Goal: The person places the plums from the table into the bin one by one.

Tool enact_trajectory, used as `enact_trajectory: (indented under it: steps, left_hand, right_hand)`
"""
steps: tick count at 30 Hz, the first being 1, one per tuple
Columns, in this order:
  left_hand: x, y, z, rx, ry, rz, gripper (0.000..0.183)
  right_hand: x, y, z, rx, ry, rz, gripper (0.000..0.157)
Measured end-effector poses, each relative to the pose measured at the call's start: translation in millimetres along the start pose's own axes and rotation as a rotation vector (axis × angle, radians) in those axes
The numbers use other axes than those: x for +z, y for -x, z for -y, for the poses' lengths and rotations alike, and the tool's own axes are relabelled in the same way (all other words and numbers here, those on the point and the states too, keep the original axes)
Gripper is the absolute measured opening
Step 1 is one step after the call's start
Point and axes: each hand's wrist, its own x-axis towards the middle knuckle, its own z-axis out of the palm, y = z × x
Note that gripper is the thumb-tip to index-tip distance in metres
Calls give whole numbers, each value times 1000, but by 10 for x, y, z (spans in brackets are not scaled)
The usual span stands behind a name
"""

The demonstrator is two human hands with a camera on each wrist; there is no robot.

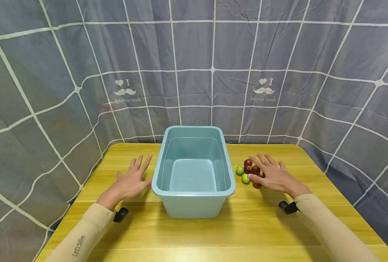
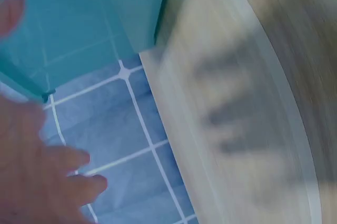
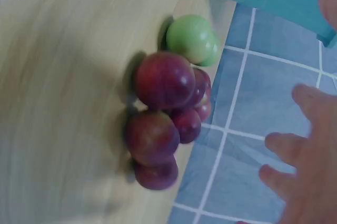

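A light blue plastic bin (image 1: 194,193) stands upright in the middle of the table, its inside bare. To its left, my left hand (image 1: 130,185) hovers with fingers spread, the thumb right at the bin's side in the head view. My right hand (image 1: 274,177) reaches over a cluster of small round fruits on the right, palm down, fingers extended and holding nothing. Several dark red plums (image 3: 164,80) lie bunched together, partly hidden by that hand in the head view. Green plum-like fruits (image 3: 189,38) sit at the cluster's side nearer the bin.
The yellow wood-grain table (image 1: 194,240) carries the bin and fruits. A grey curtain with white grid lines (image 1: 194,87) hangs around its back and sides. Black wrist mounts (image 1: 288,207) stick out below the sleeves.
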Motion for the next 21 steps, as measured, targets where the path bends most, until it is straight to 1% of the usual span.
enact_trajectory:
  steps: [2, 4, 6, 7, 10, 14, 17, 21]
  left_hand:
    - [-5, -42, -25, -2, 29, -98, 82]
    - [-19, -81, -63, -7, 99, -182, 74]
    - [-38, -111, -114, -9, 184, -249, 65]
    - [-50, -127, -144, -9, 224, -271, 61]
    - [-105, -159, -255, -4, 339, -297, 57]
    - [-185, -222, -405, -9, 444, -280, 59]
    - [-228, -303, -487, -37, 436, -262, 61]
    - [-258, -408, -551, -76, 373, -243, 66]
  right_hand:
    - [4, -13, -6, 0, -22, -52, 79]
    - [7, -22, -12, 6, -76, -104, 75]
    - [6, -26, -23, 20, -166, -149, 70]
    - [6, -25, -30, 27, -221, -171, 68]
    - [4, -19, -58, 69, -372, -216, 63]
    - [18, -4, -106, 124, -511, -238, 62]
    - [45, -1, -147, 147, -575, -241, 64]
    - [83, -7, -173, 161, -625, -245, 66]
